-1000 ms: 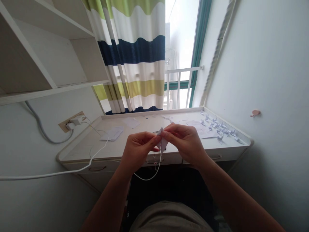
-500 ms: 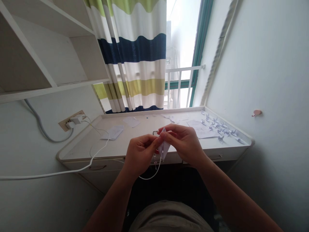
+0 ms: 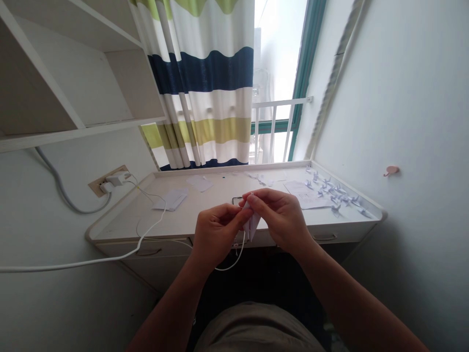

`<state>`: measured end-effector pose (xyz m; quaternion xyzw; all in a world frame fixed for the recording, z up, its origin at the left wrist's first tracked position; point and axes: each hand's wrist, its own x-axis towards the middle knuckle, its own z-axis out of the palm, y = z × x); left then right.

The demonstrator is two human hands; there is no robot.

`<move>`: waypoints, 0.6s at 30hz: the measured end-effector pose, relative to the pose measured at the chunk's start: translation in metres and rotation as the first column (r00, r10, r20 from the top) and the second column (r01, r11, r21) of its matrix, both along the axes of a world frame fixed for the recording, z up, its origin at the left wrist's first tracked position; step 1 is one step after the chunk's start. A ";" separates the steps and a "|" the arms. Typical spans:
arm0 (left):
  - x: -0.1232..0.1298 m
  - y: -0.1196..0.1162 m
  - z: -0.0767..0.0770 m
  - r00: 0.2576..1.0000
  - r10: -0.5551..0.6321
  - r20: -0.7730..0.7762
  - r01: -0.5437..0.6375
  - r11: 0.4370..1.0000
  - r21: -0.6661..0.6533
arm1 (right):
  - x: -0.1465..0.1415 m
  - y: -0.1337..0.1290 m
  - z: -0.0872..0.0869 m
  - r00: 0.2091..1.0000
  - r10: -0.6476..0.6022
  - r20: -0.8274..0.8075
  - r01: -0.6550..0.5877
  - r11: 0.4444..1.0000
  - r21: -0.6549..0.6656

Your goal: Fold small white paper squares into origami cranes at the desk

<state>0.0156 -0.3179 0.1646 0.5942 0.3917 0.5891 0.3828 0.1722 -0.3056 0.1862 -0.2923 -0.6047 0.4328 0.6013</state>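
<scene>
A small piece of folded white paper [image 3: 255, 228] is pinched between both hands, just in front of the desk's front edge. My left hand [image 3: 217, 235] grips its left side between thumb and fingers. On the other side, my right hand [image 3: 284, 217] presses its upper tip, thumb towards me. The paper's lower end points down, with a dark slit along its middle; the fingers cover much of the rest. Behind the hands, a dark-framed phone-like object [image 3: 236, 201] lies partly hidden on the desk. A white cable [image 3: 234, 265] loops below my left hand.
On the white desk [image 3: 120, 222], several folded paper figures [image 3: 330, 190] cluster at the right, beside a flat sheet [image 3: 300, 190]. More paper [image 3: 172, 199] lies at the left. A charger [image 3: 117, 179] with cables is plugged into the wall. Shelves [image 3: 80, 117] overhang the left side.
The folded paper has tilted and shifted slightly right. My left thumb has slid a little further across it, and my right thumb has moved up towards its tip.
</scene>
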 end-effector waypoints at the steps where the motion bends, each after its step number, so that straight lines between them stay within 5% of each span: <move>1: 0.001 0.000 0.000 1.000 -0.014 0.020 0.014 1.000 -0.007 | 0.000 0.000 0.001 1.000 -0.024 0.011 0.024 1.000 0.007; 5: 0.004 -0.001 0.000 0.984 -0.144 0.110 0.151 0.987 -0.056 | -0.003 0.001 0.002 0.988 -0.152 0.034 0.151 0.988 0.041; 9: 0.006 -0.001 0.001 0.943 -0.295 0.151 0.307 0.950 -0.061 | -0.004 0.005 0.002 0.990 -0.135 -0.037 0.132 0.990 -0.055; 18: 0.011 0.002 -0.005 0.947 -0.280 0.154 0.292 0.954 -0.062 | -0.004 0.004 0.002 0.986 -0.150 -0.078 0.141 0.984 -0.113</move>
